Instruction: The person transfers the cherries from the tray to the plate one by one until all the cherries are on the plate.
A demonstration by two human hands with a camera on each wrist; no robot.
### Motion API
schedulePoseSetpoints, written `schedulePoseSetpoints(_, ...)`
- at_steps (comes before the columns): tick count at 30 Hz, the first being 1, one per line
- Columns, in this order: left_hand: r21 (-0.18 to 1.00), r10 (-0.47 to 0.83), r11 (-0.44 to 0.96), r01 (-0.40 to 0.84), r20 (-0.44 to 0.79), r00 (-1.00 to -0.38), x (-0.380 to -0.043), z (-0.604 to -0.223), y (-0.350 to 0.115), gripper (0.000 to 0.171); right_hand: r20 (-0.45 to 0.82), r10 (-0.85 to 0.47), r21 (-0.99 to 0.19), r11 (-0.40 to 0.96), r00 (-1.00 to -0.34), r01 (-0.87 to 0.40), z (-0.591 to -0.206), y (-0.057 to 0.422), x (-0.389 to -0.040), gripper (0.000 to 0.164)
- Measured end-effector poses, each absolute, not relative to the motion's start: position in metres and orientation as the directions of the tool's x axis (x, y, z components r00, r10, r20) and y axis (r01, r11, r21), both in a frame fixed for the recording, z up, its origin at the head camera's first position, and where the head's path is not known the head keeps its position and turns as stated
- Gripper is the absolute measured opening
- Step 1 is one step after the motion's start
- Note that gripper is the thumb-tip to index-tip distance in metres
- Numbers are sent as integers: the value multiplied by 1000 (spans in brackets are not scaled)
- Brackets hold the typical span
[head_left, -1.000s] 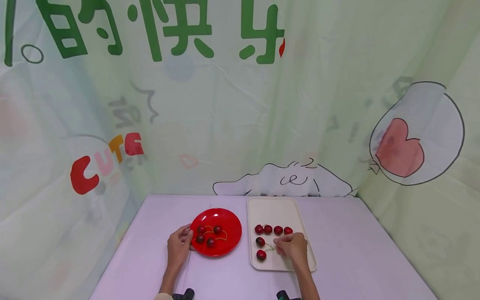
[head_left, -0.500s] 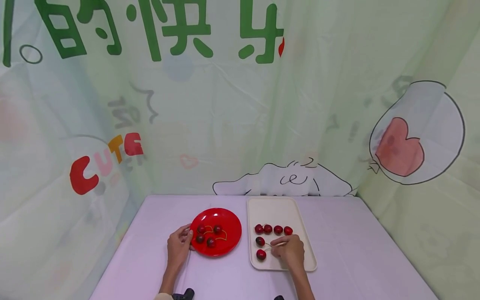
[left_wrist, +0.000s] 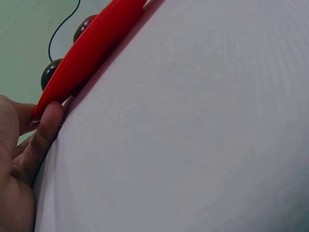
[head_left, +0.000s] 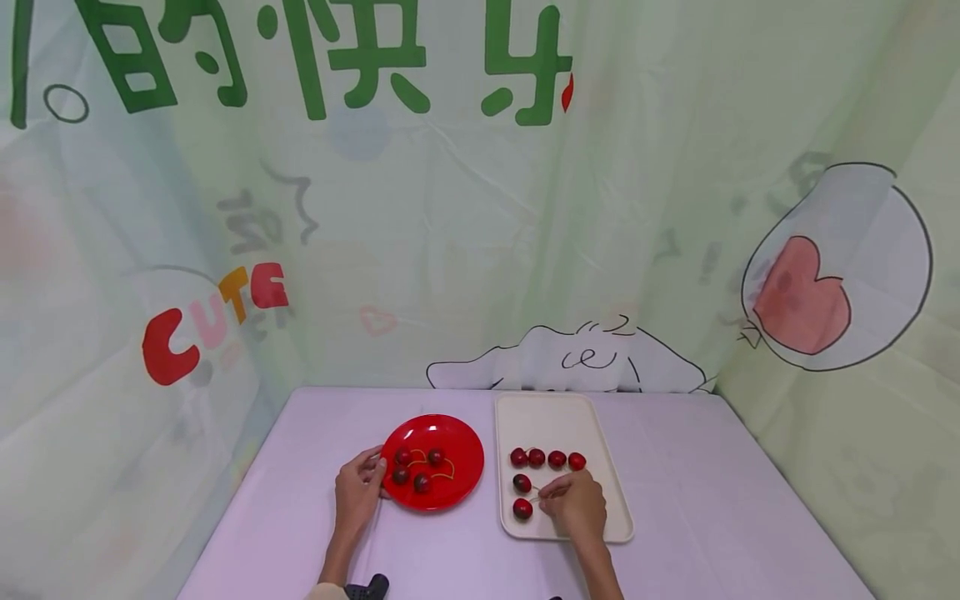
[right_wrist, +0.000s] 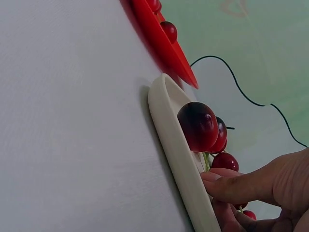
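My left hand [head_left: 356, 494] grips the left rim of a red plate [head_left: 465, 454], thumb on top and fingers beneath in the left wrist view. Several dark red cherries with stems [head_left: 422, 482] lie on the plate. My right hand [head_left: 577, 504] is over the cream tray [head_left: 543, 417], where its thumb and fingertip pinch the green stem of the nearest cherry [right_wrist: 198, 126]. That cherry [head_left: 522, 508] sits at the tray's near left. Just behind it lies another cherry [head_left: 522, 482], and a row of cherries [head_left: 557, 459] crosses the tray's middle.
Plate and tray stand side by side on a pale lilac tablecloth [head_left: 690, 500], a narrow gap between them. A printed curtain [head_left: 480, 250] hangs behind the table and on both sides.
My right hand has moved left and slightly nearer within the tray, to the stems of the two left cherries, and closed on a stem. The left hand and plate have stayed put.
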State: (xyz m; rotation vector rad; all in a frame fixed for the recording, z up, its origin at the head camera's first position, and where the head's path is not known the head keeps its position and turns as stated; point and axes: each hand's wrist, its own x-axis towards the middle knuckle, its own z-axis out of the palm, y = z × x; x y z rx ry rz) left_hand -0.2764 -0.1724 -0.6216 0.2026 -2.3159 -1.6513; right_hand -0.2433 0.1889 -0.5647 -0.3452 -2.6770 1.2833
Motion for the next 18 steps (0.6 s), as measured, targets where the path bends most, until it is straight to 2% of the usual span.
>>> schedulePoseSetpoints(8, 947, -280, 318, 44, 138, -950, -279, -623, -173, 35, 27, 265, -788, 598, -964, 142, -559, 189, -242, 13)
schedulePoseSetpoints(18, 942, -272, 326, 81, 176, -946, -280, -625, -175, 34, 64, 203, -804, 590, -977, 70, -560, 193, -246, 9)
